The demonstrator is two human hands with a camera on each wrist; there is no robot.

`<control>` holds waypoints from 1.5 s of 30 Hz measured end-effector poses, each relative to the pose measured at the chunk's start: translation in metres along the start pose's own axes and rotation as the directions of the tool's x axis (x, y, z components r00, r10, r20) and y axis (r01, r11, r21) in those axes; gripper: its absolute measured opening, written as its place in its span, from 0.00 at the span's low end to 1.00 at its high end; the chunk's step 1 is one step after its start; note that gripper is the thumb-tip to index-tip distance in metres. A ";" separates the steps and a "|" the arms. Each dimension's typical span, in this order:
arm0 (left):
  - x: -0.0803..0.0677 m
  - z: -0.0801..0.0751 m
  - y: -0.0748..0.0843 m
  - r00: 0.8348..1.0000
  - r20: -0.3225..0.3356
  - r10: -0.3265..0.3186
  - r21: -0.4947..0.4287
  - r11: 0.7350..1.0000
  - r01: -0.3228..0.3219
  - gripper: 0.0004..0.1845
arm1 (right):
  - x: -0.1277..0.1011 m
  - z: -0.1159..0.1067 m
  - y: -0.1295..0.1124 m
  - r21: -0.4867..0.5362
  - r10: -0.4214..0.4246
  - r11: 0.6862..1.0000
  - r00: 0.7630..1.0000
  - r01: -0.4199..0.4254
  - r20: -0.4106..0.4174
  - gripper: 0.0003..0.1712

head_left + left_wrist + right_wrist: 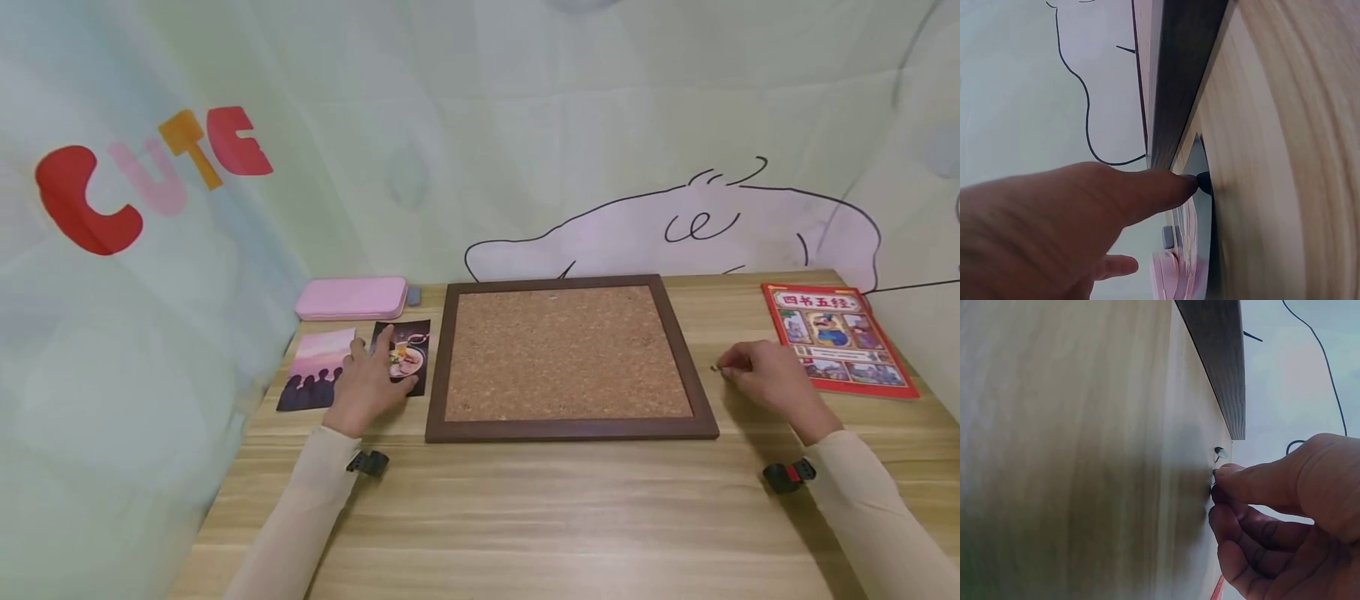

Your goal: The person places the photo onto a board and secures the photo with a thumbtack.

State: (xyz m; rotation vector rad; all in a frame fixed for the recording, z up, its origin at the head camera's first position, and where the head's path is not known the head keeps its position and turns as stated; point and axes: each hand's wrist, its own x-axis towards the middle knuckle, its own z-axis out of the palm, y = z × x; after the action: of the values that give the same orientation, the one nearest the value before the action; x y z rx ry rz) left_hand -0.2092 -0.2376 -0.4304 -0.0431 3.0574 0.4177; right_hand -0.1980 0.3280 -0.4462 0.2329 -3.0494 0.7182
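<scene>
My left hand (367, 379) lies spread over two prints, its thumb touching the dark food photo (420, 358) and its other fingers reaching over the top of the prints. Left of it is the pink print with dark silhouettes (311, 387), partly under the hand. To the right of the framed corkboard (570, 354), my right hand (768, 379) pinches something tiny at the tabletop, seemingly a thumbtack, mostly hidden by thumb and forefinger. Just beyond those fingertips, in the right wrist view, another thumbtack (1220, 452) with a shiny round head sits on the wood.
A pink pencil case (352, 297) stands at the back left, with a small grey block (414, 296) beside it. At the right lies a red illustrated book (840, 342). A printed cloth (525, 150) hangs behind the wooden table (555, 517).
</scene>
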 end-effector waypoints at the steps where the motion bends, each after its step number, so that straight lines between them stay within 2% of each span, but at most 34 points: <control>1: 0.000 0.000 0.000 1.000 -0.004 0.000 0.001 1.000 0.000 0.50 | 0.000 0.000 0.001 -0.001 -0.002 1.000 1.000 0.002 -0.003 0.05; 8: 0.000 0.000 -0.004 0.999 -0.045 -0.012 -0.047 0.999 0.010 0.40 | -0.001 0.002 0.000 0.006 0.008 1.000 1.000 -0.008 -0.012 0.03; 11: 0.001 -0.002 -0.007 0.996 -0.089 0.018 -0.056 0.998 -0.023 0.36 | -0.002 0.001 -0.001 0.021 0.026 0.999 1.000 -0.026 -0.010 0.03; 15: 0.004 -0.006 -0.010 0.984 -0.157 0.080 -0.022 0.996 -0.084 0.33 | -0.003 -0.002 -0.001 0.030 0.038 0.999 0.998 -0.037 -0.043 0.05; 18: 0.005 -0.009 -0.013 0.982 -0.158 0.101 -0.038 0.993 -0.108 0.35 | -0.002 -0.004 -0.002 0.043 0.040 0.998 0.997 -0.037 -0.070 0.06; 24: 0.009 -0.017 -0.024 0.982 -0.135 0.131 -0.135 0.980 -0.149 0.34 | -0.001 -0.007 -0.005 0.063 0.033 0.998 0.987 -0.024 -0.154 0.06; 31: 0.011 -0.030 -0.035 0.973 -0.165 0.163 -0.217 0.956 -0.197 0.34 | 0.001 -0.008 -0.011 0.084 0.023 0.996 0.975 -0.004 -0.223 0.05; 36: 0.007 -0.041 -0.029 0.967 -0.172 0.186 -0.268 0.936 -0.227 0.32 | 0.004 -0.008 -0.021 0.104 0.041 0.994 0.975 -0.019 -0.217 0.07; 42: 0.005 -0.049 -0.016 0.957 -0.176 0.232 -0.314 0.908 -0.278 0.29 | 0.010 -0.009 -0.031 0.112 0.025 0.994 0.974 0.000 -0.223 0.07; 45: 0.005 -0.051 -0.009 0.959 -0.162 0.234 -0.357 0.892 -0.278 0.29 | 0.012 -0.011 -0.036 0.114 0.028 0.994 0.974 -0.002 -0.226 0.08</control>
State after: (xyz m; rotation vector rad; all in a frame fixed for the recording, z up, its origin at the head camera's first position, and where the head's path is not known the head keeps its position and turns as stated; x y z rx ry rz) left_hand -0.2161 -0.2600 -0.3837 0.3377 3.0485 1.0527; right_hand -0.2053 0.2993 -0.4204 0.1177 -2.8010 0.8547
